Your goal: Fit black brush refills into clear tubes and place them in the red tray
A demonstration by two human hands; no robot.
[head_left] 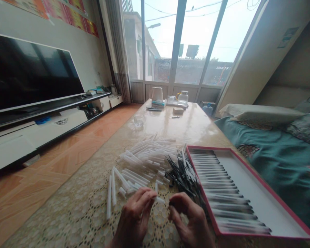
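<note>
We held a white tube (160,199) pinched in our left hand (135,215), end-on to our right hand (189,217) (fingers curled, grip unclear), w/ tube pile (144,158), dark refills (182,172) & box (255,186) close ahead on the table (80,206), within easy reach.

Both hands are low and close together, backs up, wrists entering from below. The left hand (135,217) curls its fingers (147,195) toward the right, tips pinched against the thumb. The right hand (192,218) mirrors it, its fingers (180,200) bent and closed leftward, near the left fingers but apart.
</note>
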